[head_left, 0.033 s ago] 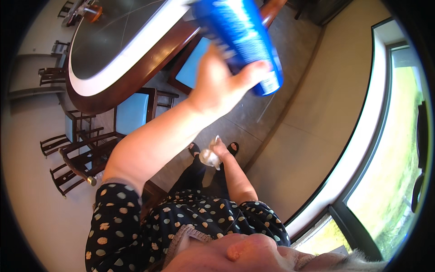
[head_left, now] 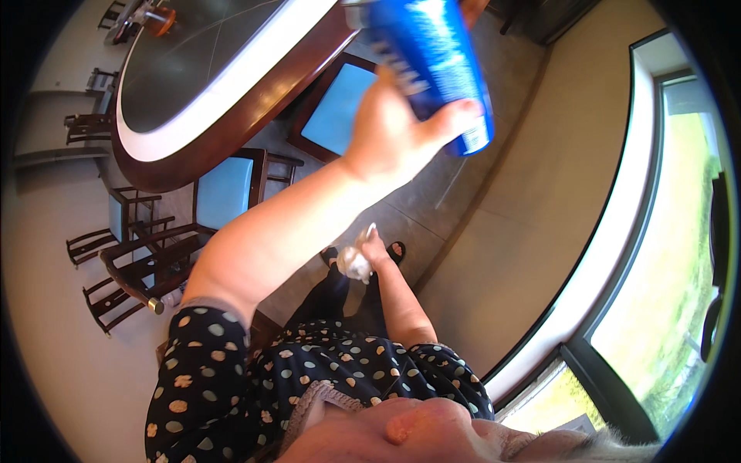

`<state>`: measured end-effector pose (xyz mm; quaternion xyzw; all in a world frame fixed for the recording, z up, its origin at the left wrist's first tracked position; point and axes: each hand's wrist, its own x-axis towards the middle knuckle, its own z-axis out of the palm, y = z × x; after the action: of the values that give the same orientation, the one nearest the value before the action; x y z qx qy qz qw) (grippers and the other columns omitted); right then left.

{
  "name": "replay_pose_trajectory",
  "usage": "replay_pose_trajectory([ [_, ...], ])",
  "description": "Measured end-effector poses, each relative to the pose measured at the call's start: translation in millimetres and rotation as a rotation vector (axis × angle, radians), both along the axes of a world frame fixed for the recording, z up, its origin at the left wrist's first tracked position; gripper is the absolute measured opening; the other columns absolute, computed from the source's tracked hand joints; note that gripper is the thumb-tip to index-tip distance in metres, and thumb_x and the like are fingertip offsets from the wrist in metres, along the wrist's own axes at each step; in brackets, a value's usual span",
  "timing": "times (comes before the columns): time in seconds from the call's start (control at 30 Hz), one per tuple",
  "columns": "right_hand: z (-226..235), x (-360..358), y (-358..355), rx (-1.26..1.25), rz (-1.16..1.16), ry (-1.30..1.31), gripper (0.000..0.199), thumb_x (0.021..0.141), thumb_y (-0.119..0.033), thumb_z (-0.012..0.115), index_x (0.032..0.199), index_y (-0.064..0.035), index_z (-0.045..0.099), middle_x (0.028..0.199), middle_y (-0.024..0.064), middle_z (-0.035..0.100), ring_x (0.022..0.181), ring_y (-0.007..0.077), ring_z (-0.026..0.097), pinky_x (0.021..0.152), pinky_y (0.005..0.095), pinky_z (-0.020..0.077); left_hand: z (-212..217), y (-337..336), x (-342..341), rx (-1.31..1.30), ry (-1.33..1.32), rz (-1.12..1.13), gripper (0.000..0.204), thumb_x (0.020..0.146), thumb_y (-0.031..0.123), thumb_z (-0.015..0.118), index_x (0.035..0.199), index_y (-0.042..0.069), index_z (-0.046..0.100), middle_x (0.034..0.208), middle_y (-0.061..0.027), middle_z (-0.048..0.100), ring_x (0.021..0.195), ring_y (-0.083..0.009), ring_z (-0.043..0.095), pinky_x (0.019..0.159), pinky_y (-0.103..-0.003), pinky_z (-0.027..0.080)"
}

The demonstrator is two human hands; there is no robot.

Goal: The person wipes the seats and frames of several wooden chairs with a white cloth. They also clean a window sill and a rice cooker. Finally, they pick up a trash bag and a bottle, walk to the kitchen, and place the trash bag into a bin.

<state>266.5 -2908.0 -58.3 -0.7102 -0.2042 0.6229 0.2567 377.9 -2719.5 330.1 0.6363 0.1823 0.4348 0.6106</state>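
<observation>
My left hand is raised high in the upper middle, its fingers wrapped round a blue bottle with pale print on its side. The bottle is tilted, and its greyish upper end runs into the top edge of the picture. Much lower, in front of my legs, my right hand is closed on a crumpled white cloth. The cloth hangs in a loose bunch and is slightly blurred.
A long round-ended table with a dark top, white band and brown wooden rim stands at upper left. Beside it are wooden chairs with light blue seats. To the right runs a beige wall with a large window.
My left hand and the blue bottle have shifted to the right and slightly up. My right hand and the cloth have moved only a little.
</observation>
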Motion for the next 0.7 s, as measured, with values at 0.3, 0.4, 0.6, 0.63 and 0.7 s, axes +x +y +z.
replay_pose_trajectory([
  [0.3,70,29,36,0.167,-0.274,-0.245,0.042,0.079,-0.016,0.061,0.115,0.0026,0.049,0.104,0.0253,0.063,0.099,0.0364,0.062,0.087,0.0394,0.0482,-4,11,-6,-0.344,-0.141,0.164,0.076,0.073,0.060,0.069,0.116,0.001,0.049,0.106,-0.0116,0.060,0.101,-0.0208,0.058,0.090,-0.036,0.044],
  [0.4,46,14,12,0.096,-0.586,0.191,0.036,0.082,-0.010,0.059,0.116,-0.0001,0.054,0.103,0.0128,0.065,0.090,0.0254,0.064,0.079,0.0375,0.0517,4,35,-108,-0.354,-0.041,0.191,0.066,0.075,0.061,0.065,0.103,0.002,0.059,0.093,-0.0020,0.058,0.090,-0.0122,0.052,0.084,-0.032,0.039],
  [0.6,2,19,-17,0.119,-0.652,-0.035,0.034,0.083,-0.012,0.062,0.115,-0.0032,0.057,0.105,0.0132,0.064,0.092,0.0277,0.063,0.081,0.0363,0.0505,0,59,-480,0.064,0.610,0.511,0.025,0.084,0.021,0.064,0.099,0.001,0.060,0.096,-0.0042,0.060,0.088,-0.0137,0.055,0.083,-0.030,0.044],
  [0.63,-3,34,-7,0.118,-0.474,-0.274,0.038,0.082,-0.015,0.062,0.117,-0.0035,0.056,0.107,0.0148,0.063,0.094,0.0301,0.062,0.083,0.0370,0.0498,-2,48,-551,0.114,0.768,0.656,0.027,0.084,0.022,0.065,0.099,0.000,0.060,0.096,-0.0062,0.061,0.088,-0.0153,0.056,0.083,-0.031,0.044],
  [0.7,-22,76,14,0.105,-0.108,-0.752,0.045,0.081,-0.020,0.062,0.122,-0.0039,0.053,0.110,0.0182,0.061,0.098,0.0348,0.060,0.086,0.0384,0.0484,-20,22,-684,0.151,1.064,0.981,0.031,0.085,0.024,0.066,0.099,-0.004,0.061,0.097,-0.0102,0.063,0.088,-0.0183,0.058,0.084,-0.034,0.046],
])
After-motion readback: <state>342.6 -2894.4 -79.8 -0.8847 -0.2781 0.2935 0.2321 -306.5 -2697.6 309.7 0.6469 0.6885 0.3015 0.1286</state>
